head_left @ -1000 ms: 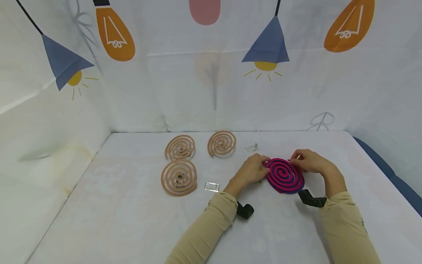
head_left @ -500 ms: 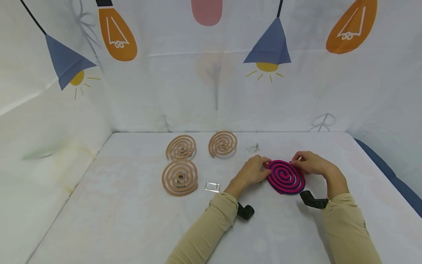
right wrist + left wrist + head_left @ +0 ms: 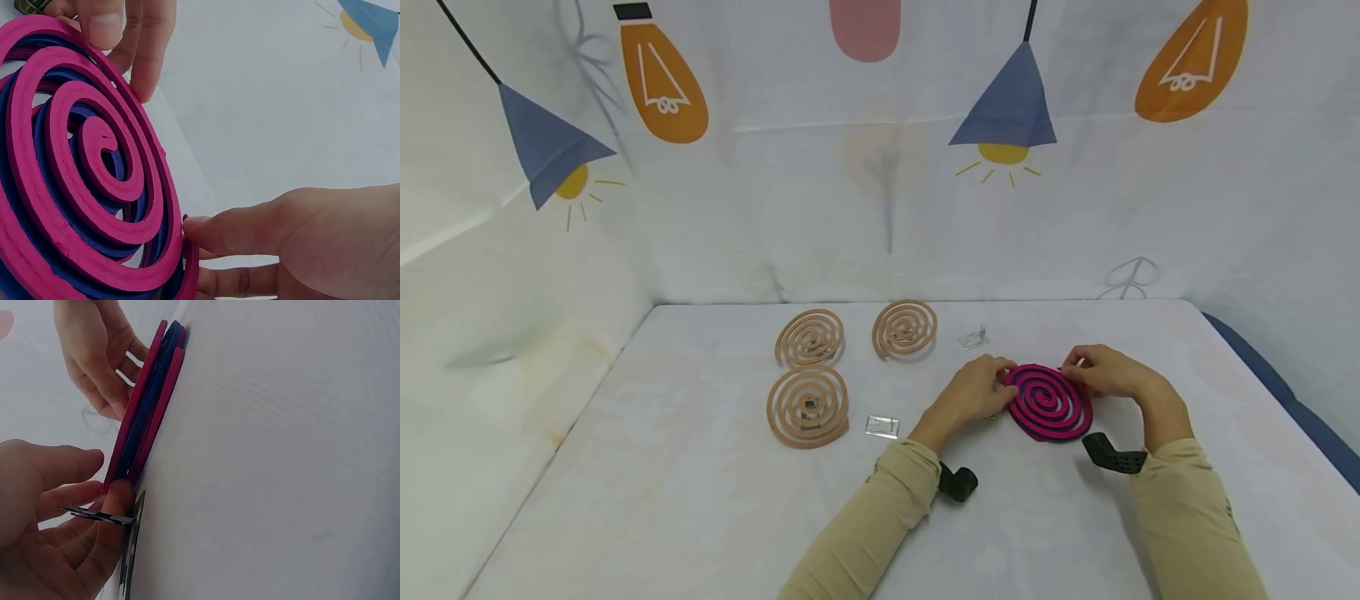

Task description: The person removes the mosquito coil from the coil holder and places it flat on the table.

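A pink mosquito coil [image 3: 1047, 402] is stacked with a blue coil [image 3: 145, 406], and more pink shows beneath the blue in the left wrist view. My left hand [image 3: 972, 390] holds the stack at its left edge, thumb near the rim and fingers around the underside. At the upper right edge my right hand [image 3: 1105, 371] pinches the rim between thumb and fingers. The stack lies close over the table, seen edge-on from the left wrist. A thin metal coil stand [image 3: 129, 550] with a raised prong is beside my left fingers, mostly hidden from the head view.
Three tan spiral coils [image 3: 808, 406] sit left of the hands on the white table [image 3: 700, 500]. One flat metal stand [image 3: 882, 426] lies left of my left forearm, and another stand [image 3: 973, 337] is farther back. A printed white curtain [image 3: 820, 208] rises behind the table.
The hands and the coil stack stay nearly in place. The yellowish bit of stand beside my left hand is now more covered, and the head view has shifted slightly.
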A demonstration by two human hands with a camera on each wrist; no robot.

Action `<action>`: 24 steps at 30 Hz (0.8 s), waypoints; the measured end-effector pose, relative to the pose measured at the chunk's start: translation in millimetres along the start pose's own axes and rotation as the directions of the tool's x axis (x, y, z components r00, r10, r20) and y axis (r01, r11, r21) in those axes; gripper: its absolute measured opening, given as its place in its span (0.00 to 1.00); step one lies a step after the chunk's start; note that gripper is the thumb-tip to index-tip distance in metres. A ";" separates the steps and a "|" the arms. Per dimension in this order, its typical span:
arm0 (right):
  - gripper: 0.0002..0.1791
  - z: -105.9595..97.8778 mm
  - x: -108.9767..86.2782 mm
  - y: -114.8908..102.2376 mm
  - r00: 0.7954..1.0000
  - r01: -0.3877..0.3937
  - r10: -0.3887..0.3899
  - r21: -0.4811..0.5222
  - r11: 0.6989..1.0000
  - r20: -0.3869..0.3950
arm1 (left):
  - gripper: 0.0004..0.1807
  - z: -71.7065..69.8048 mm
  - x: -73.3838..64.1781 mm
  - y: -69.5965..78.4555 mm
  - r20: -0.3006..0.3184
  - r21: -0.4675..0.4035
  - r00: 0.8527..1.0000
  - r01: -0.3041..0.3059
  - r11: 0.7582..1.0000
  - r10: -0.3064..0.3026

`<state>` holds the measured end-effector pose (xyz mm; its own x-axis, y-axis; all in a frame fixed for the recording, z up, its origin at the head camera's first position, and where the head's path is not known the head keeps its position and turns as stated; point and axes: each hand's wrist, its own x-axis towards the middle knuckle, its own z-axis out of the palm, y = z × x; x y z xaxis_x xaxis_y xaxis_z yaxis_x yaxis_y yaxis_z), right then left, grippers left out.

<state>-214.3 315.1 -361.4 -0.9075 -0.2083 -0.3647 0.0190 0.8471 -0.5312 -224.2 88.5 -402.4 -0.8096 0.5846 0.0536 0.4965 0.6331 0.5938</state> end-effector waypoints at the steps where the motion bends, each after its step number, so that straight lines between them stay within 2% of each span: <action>1: 0.16 -0.1 0.2 0.0 1.000 -0.001 0.001 0.001 1.000 -0.001 | 0.21 0.0 0.0 -0.2 -0.003 -0.002 1.000 -0.002 1.000 0.002; 12: 0.17 -1.0 0.5 0.9 1.000 -0.006 0.006 0.010 1.000 -0.008 | 0.21 -0.3 -0.6 0.4 0.004 -0.014 1.000 0.016 1.000 -0.015; 18: 0.18 -2.7 1.7 3.2 0.999 0.010 -0.011 -0.014 1.000 -0.042 | 0.20 -1.9 -1.1 2.1 -0.034 0.015 0.999 -0.001 1.000 0.002; 24: 0.18 -3.9 2.8 2.6 0.997 0.015 -0.015 -0.004 1.000 -0.081 | 0.19 -2.3 -1.5 1.9 -0.048 -0.004 0.999 -0.010 1.000 0.009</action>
<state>-218.5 318.6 -360.8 -0.9388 -0.1809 -0.2933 0.0036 0.8459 -0.5334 -222.7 87.6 -399.5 -0.8189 0.5656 0.0976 0.5029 0.6252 0.5969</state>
